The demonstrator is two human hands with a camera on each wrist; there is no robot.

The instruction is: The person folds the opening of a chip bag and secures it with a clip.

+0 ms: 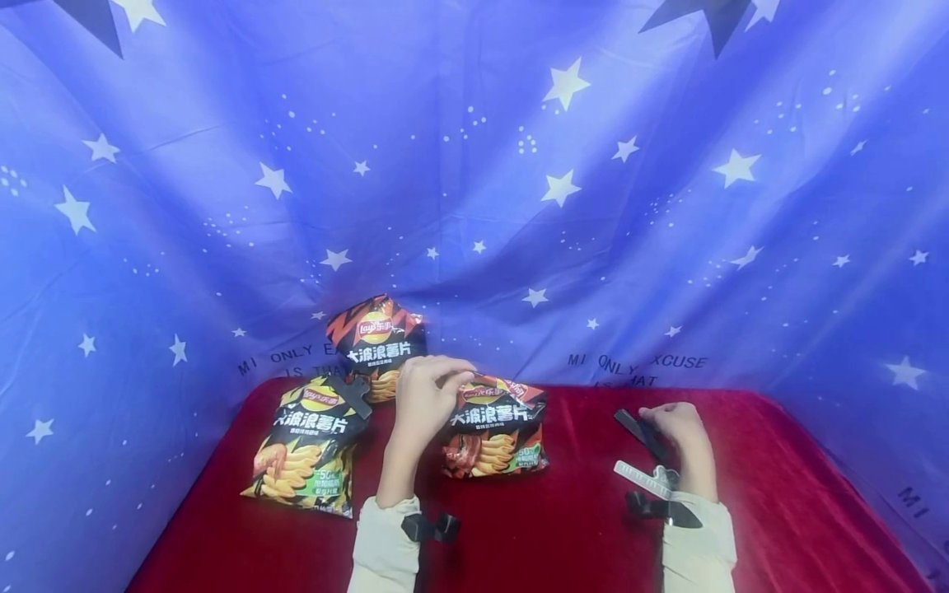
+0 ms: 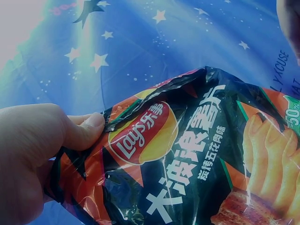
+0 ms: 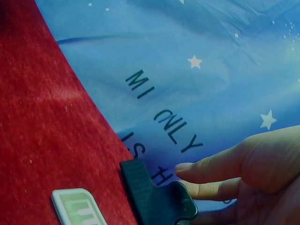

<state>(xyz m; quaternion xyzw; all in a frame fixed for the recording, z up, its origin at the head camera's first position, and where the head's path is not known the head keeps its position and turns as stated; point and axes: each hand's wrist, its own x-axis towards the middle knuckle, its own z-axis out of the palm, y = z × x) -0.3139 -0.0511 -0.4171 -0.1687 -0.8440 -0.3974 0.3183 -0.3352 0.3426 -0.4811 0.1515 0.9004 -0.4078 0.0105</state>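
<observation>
Head view: the left hand [image 1: 424, 391] pinches the top edge of a glossy, crinkled black-and-orange crisp bag [image 1: 495, 428], which lies on the red velvet tablecloth [image 1: 563, 527]. Two more foil crisp bags sit to the left of that bag: a black-and-yellow one [image 1: 311, 449] flat on the cloth, and a black-and-orange one [image 1: 378, 338] behind it, leaning against the blue star-printed fabric backdrop [image 1: 474, 165]. The right hand [image 1: 678, 428] rests on the cloth well to the right of the held bag, fingers loosely extended and holding nothing.

Left wrist view: thumb and curled fingers [image 2: 86, 129] clamp the bag's [image 2: 187, 159] sealed rim. This looks like the grasp stage; lifting would call for a steady pinch, as the slick film could slip.

Right wrist view: the right hand's fingers [image 3: 220, 168] lie nearly straight, beside a black plastic strap clip [image 3: 154, 197] of the wrist rig.
</observation>
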